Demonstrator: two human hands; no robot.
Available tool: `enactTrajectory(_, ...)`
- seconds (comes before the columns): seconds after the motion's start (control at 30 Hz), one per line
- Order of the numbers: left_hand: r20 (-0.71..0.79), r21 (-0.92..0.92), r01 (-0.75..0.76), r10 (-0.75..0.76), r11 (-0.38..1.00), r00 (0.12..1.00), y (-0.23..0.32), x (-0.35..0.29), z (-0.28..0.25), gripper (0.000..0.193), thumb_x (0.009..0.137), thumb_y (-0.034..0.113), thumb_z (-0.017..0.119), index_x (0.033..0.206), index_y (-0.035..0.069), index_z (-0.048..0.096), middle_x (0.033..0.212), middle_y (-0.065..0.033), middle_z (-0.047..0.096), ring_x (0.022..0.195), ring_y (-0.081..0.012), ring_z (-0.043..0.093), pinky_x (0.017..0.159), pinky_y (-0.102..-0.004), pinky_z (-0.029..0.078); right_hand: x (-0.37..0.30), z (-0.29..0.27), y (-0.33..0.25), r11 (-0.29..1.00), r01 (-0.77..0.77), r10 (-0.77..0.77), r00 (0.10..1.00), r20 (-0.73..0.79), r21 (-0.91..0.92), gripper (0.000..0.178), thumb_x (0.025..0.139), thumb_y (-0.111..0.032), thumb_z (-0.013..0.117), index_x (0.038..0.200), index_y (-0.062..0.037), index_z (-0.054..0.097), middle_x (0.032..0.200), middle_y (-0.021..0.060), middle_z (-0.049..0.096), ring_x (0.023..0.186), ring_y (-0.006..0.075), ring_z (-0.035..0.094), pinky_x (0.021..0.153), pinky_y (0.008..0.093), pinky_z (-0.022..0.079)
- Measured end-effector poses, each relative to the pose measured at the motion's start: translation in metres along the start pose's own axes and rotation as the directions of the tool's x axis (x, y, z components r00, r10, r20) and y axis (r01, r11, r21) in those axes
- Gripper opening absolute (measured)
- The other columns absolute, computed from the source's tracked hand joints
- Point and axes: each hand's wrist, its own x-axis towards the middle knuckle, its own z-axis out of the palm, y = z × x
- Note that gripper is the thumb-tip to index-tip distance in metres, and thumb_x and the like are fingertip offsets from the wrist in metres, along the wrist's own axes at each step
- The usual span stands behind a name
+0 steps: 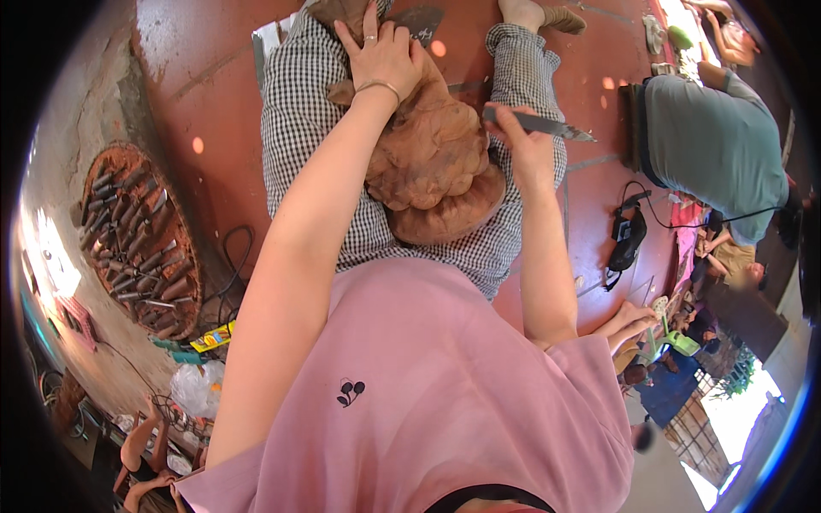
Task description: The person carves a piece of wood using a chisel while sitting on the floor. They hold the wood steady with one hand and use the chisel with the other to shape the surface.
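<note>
A brown, lobed wood carving (pixel 428 158) lies across my lap, between my checked trouser legs. My left hand (pixel 382 60), with a ring and a bracelet, grips its far, narrower part; the ring finger reaches forward while others bend over the wood, their tips partly hidden. Just right of the carving, my right hand (pixel 526 145) is closed round a knife (pixel 547 126) with a dark grey body and a pointed, shiny tip. The tip points right, away from the carving, and the blade stands apart from the wood.
At left, a round tray (pixel 198 282) holds several wood-handled carving tools (pixel 128 222). Beside it are a yellow packet (pixel 214 336), a plastic bag (pixel 197 389) and a black cable. On the red tiled floor at right lies a black pouch (pixel 629 239). Other people sit at right and lower left.
</note>
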Motion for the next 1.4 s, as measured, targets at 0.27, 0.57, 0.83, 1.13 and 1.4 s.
enactTrajectory(0.27, -0.014, 0.001, 0.002, -0.002, 1.000, 1.000, -0.002, -0.001, 0.010, 0.028, 0.095, 0.033, 0.051, 0.100, 0.009, 0.067, 0.127, -0.0073, 0.063, 0.151, -0.0319, 0.025, 0.115, -0.0761, 0.002, -0.002, 0.015, -0.024, 0.854, 0.069, 0.003, 0.991, 0.137, -0.515, 0.024, 0.091, -0.023, 0.074, 0.090, 0.0003, 0.068, 0.086, 0.0057, 0.070, 0.079, 0.0146, 0.064, 0.073, 0.0310, 0.051)
enactTrajectory(0.57, 0.177, 0.076, 0.004, -0.018, 0.997, 0.984, 0.008, 0.004, -0.005, 0.035, 0.097, 0.034, 0.048, 0.114, 0.009, 0.068, 0.138, -0.0042, 0.059, 0.154, -0.0342, 0.018, 0.114, -0.0762, -0.003, 0.028, 0.002, -0.028, 0.700, 0.187, -0.004, 0.966, 0.259, -0.689, 0.040, 0.088, -0.034, 0.073, 0.084, 0.0052, 0.065, 0.076, 0.0178, 0.068, 0.076, 0.0276, 0.069, 0.065, 0.0371, 0.053)
enactTrajectory(0.83, 0.143, -0.208, -0.167, 0.198, 0.964, 0.970, 0.006, -0.023, -0.012, 0.048, 0.101, 0.034, 0.048, 0.140, 0.008, 0.056, 0.152, -0.0165, 0.047, 0.152, -0.0402, 0.019, 0.115, -0.0752, 0.001, 0.019, -0.017, 0.007, 0.944, -0.204, 0.180, 0.977, 0.114, 0.259, 0.021, 0.100, -0.022, 0.065, 0.103, -0.0023, 0.058, 0.100, 0.0122, 0.071, 0.091, 0.0219, 0.072, 0.075, 0.0313, 0.062)
enactTrajectory(1.13, 0.269, -0.665, -0.124, 0.391, 0.736, 0.880, 0.031, -0.064, -0.055, 0.047, 0.100, 0.037, 0.055, 0.137, 0.009, 0.060, 0.138, -0.0165, 0.059, 0.133, -0.0336, 0.052, 0.115, -0.0480, 0.034, -0.018, -0.006, 0.058, 0.901, 0.144, 0.009, 0.937, -0.350, 0.409, 0.017, 0.097, -0.011, 0.067, 0.105, -0.0020, 0.055, 0.087, 0.0078, 0.066, 0.072, 0.0145, 0.067, 0.060, 0.0254, 0.057)
enactTrajectory(1.4, 0.222, -0.611, -0.075, 0.262, 0.788, 0.939, 0.043, -0.059, -0.049, 0.031, 0.097, 0.029, 0.062, 0.117, 0.006, 0.069, 0.112, -0.0153, 0.068, 0.108, -0.0347, 0.062, 0.096, -0.0425, 0.048, -0.029, 0.012, 0.049, 0.912, 0.194, -0.067, 0.940, -0.335, 0.361, 0.022, 0.093, -0.010, 0.071, 0.106, 0.0002, 0.057, 0.090, 0.0096, 0.068, 0.077, 0.0144, 0.068, 0.068, 0.0255, 0.058)
